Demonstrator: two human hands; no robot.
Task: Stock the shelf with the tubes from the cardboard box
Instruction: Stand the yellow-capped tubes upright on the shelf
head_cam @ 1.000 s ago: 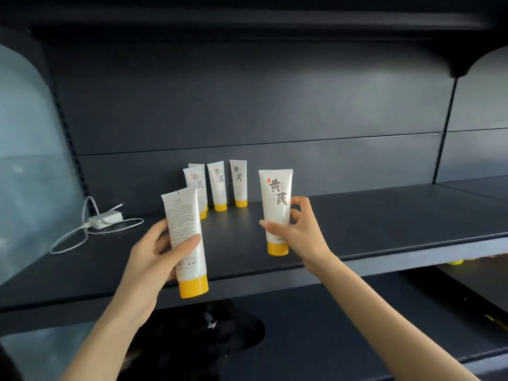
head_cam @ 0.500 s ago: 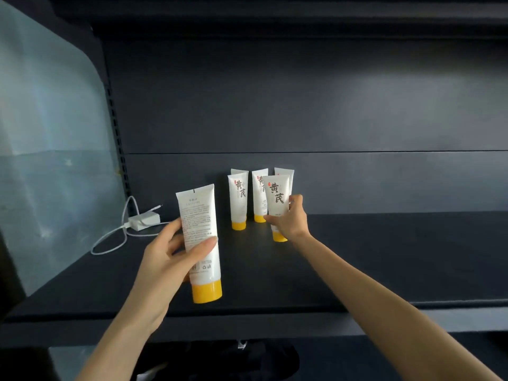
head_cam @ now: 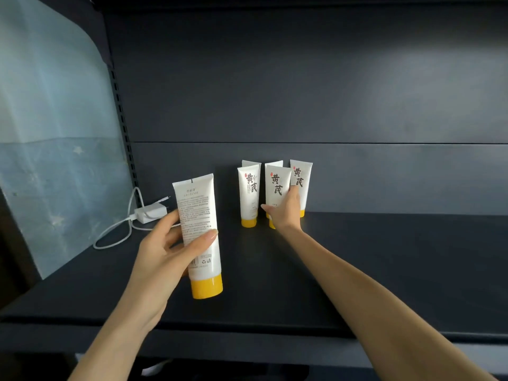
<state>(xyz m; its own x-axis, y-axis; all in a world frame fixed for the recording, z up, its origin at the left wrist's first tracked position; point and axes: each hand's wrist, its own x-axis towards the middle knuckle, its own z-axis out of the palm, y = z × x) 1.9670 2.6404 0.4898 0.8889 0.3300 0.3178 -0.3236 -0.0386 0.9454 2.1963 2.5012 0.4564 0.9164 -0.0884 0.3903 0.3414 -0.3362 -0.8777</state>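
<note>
shelf: dark matte metal shelf board (head_cam: 384, 270), mostly bare, carrying the stock at its back left.
right hand: right hand (head_cam: 284, 213) reaching deep, fingers wrapped around a white plastic tube with black brush lettering and a yellow cap (head_cam: 277, 188); cap down on the board, apparently being seated in front of the row.
left hand: left hand (head_cam: 167, 254) grasping a second white tube with small grey print and a yellow cap (head_cam: 199, 232), held upright above the front of the shelf, printed back toward us; likely kept ready as the next one in.
standing tubes: one tube at the left (head_cam: 248, 195), one at the right (head_cam: 301, 180), two more behind showing only their crimped tops; labels face outward, caps down so they stand.
other: white charger with coiled cable (head_cam: 149, 213) at the left, beside a pale translucent side panel (head_cam: 55, 133).
hidden: cardboard box not in view; the placed tube's cap mostly covered by the hand; contact with the board hard to confirm.
</note>
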